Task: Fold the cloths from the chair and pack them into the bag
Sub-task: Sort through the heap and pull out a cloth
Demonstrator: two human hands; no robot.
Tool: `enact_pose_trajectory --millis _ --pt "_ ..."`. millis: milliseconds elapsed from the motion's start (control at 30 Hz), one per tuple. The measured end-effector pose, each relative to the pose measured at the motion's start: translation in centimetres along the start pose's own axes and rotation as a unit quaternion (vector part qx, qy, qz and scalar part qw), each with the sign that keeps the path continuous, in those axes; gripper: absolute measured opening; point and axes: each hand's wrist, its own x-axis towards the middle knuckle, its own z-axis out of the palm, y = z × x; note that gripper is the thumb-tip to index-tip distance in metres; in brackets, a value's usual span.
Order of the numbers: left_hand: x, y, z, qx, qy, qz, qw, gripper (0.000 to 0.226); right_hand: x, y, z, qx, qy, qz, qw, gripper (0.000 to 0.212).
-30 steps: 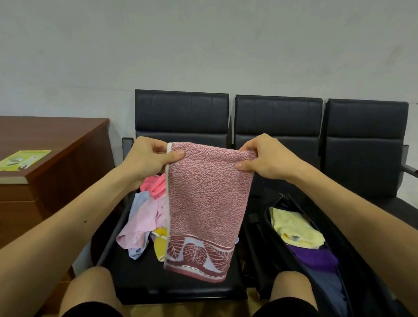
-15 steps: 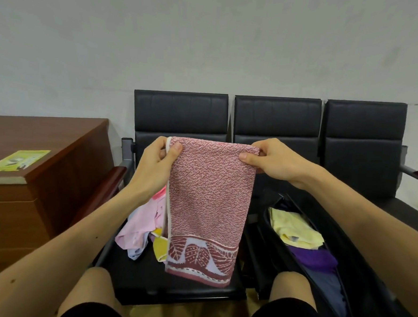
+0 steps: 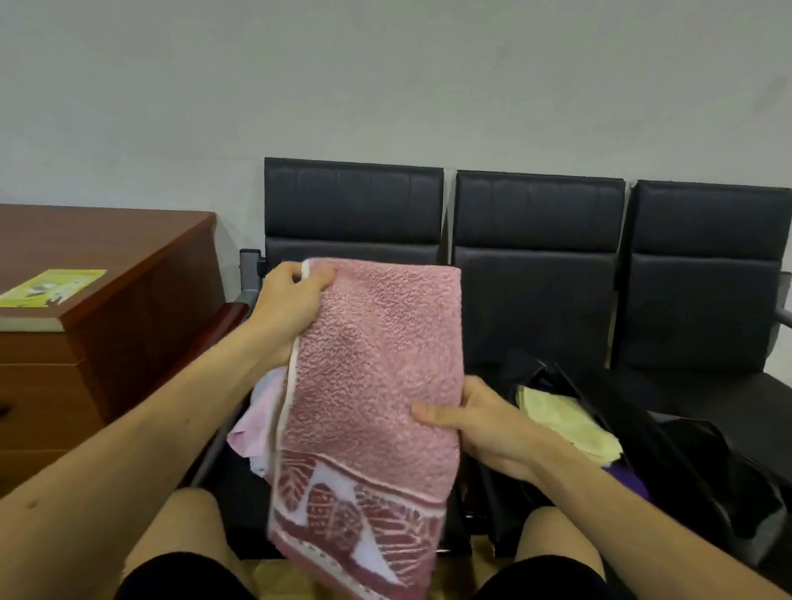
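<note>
Overall, head view: a person sits facing a row of black chairs (image 3: 536, 215) against a pale wall (image 3: 399, 68) and holds one cloth up in both hands.
Pink towel (image 3: 370, 381): hangs upright in front of the chairs, clear of seat and bag; its lower end bears a dark red leaf border on white.
Left hand (image 3: 291, 307): grasps the towel's upper corner, the white-edged hem pinched between thumb and curled fingers.
Right hand (image 3: 479, 425): grasps the towel's opposite edge at about mid-height, thumb laid across the front, fingers out of sight behind the fabric.
Loose cloths (image 3: 252, 421): a pale pink and lilac heap on the chair seat at the picture's left, partly hidden by the towel.
Bag (image 3: 698, 480): black, open, resting on the middle seat beside the right forearm.
Bag contents: a yellow cloth (image 3: 567, 426) on top, a purple cloth (image 3: 628, 483) just below it.
Wooden cabinet (image 3: 109, 259): stands at the picture's left of the chairs, with a yellow-green sheet (image 3: 47, 287) lying on its top.
Knees (image 3: 186, 519): bare, at the lower edge, either side of the towel's hem.
</note>
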Motion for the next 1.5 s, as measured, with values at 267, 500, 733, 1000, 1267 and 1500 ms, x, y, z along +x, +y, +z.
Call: enact_pose_trajectory --millis 267,500,733,1000,1267,1500 --pt "-2.1 -5.9 -1.5 -0.193 -0.212 -0.199 0.937 0.052 1.1 -3.4 0.9 0.166 0.076 0.001 0.983 0.039" --pt "-4.2 -8.1 0.0 -0.261 -0.285 -0.199 0.901 0.081 0.9 -3.7 0.2 0.198 0.106 -0.030 0.974 0.059" --pt "-4.8 -6.5 0.5 -0.113 -0.176 -0.031 0.977 0.035 -0.2 -2.2 -0.3 0.002 0.080 0.015 0.997 0.055" --pt "-3.6 -6.4 0.2 0.107 -0.110 0.113 0.982 0.043 -0.2 -1.4 -1.5 -0.056 0.219 0.012 0.974 0.091" --pt "-2.8 -4.4 0.1 0.014 -0.093 0.105 0.990 0.028 -1.0 -2.8 -1.4 -0.125 0.182 -0.044 0.974 0.077" --pt "-1.1 -2.6 -0.8 0.116 -0.107 0.128 0.979 0.025 -0.2 -4.7 -1.9 -0.364 0.223 -0.085 0.900 0.027"
